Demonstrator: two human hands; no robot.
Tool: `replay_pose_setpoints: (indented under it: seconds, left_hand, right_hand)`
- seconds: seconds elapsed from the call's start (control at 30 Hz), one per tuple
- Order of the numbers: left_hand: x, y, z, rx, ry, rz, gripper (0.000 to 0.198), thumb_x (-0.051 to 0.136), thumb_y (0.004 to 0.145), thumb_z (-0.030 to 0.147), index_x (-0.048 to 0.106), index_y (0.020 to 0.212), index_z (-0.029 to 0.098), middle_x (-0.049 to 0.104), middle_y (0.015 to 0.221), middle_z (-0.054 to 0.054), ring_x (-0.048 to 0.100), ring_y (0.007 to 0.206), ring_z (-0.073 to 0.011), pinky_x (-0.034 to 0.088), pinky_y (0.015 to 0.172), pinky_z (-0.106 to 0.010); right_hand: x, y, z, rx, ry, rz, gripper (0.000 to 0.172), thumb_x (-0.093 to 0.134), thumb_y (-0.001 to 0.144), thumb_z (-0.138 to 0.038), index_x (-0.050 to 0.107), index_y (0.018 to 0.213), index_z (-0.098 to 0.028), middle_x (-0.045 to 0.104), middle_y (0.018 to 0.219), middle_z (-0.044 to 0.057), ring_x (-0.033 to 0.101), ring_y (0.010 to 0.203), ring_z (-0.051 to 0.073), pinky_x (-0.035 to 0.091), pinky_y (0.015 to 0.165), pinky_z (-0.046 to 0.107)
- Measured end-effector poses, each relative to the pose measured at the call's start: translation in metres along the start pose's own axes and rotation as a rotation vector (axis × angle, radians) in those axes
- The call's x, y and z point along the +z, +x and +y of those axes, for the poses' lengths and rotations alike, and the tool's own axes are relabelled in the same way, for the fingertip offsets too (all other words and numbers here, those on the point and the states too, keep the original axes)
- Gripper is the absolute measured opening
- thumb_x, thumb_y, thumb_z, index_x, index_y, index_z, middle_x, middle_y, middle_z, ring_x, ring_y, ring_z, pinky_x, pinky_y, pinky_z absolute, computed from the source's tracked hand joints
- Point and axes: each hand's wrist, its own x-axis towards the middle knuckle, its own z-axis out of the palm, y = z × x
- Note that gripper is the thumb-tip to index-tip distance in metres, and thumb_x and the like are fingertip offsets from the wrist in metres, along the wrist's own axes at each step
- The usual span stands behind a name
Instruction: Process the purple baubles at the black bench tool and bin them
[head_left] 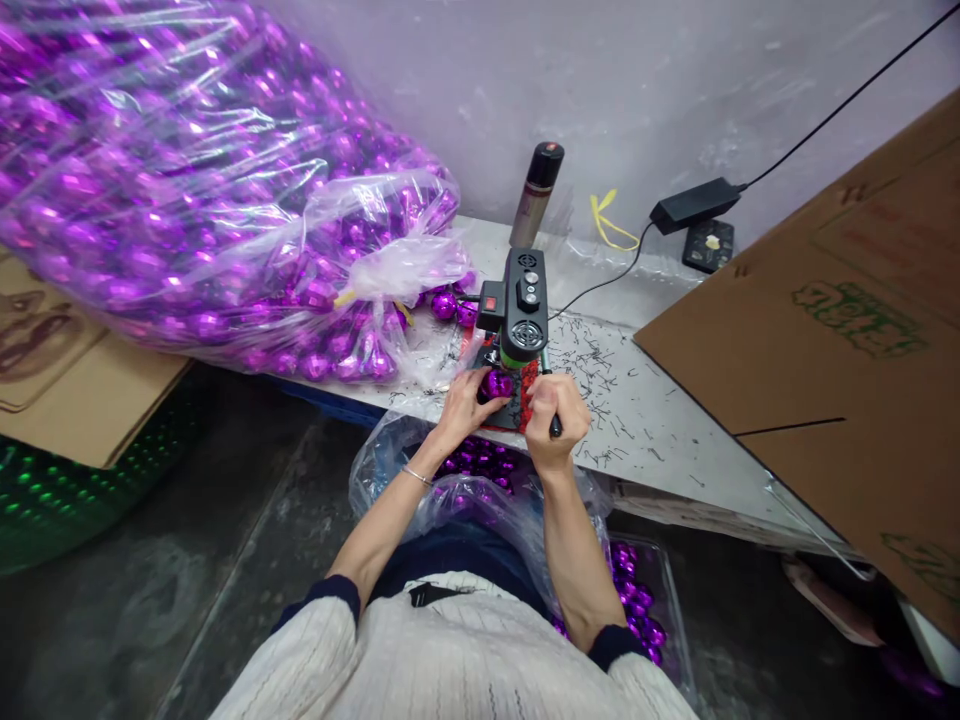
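Note:
A small black machine (519, 305) with buttons and a red switch stands on the grey table (645, 410). My left hand (463, 402) holds a shiny purple ball (496, 383) under the machine, fingers closed round it. My right hand (553, 420) is wrapped around the machine's black lever handle (555, 427) on the right side. A clear bag of purple balls (480, 470) lies in my lap, below both hands.
A huge clear bag of purple balls (187, 190) fills the left of the table. A spray can (535, 195), a power adapter (694, 205) and a cable sit at the back. A cardboard sheet (847, 340) leans at the right. Small dark clippings (600, 375) litter the table.

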Motion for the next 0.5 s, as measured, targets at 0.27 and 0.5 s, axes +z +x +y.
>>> replay_pose_setpoints:
  seconds: [0.27, 0.5]
  left_hand:
    - [0.017, -0.002, -0.009, 0.002, -0.140, 0.059, 0.062, 0.076, 0.083, 0.049, 0.058, 0.135, 0.019, 0.067, 0.132, -0.014, 0.062, 0.126, -0.0308, 0.042, 0.113, -0.049]
    - [0.017, -0.004, -0.009, 0.019, -0.133, 0.080, 0.061, 0.075, 0.084, 0.050, 0.059, 0.134, 0.019, 0.068, 0.132, -0.014, 0.063, 0.125, -0.0306, 0.043, 0.112, -0.049]
  right_hand:
    - [-0.001, -0.002, 0.000, -0.015, 0.003, 0.002, 0.025, 0.044, 0.096, -0.015, 0.053, 0.074, -0.023, 0.060, 0.069, 0.000, 0.058, 0.065, 0.014, 0.043, 0.061, 0.030]
    - [0.007, -0.028, 0.017, -0.045, 0.011, 0.025, 0.024, 0.045, 0.098, -0.019, 0.049, 0.075, -0.023, 0.058, 0.070, -0.001, 0.056, 0.063, 0.012, 0.045, 0.060, 0.028]
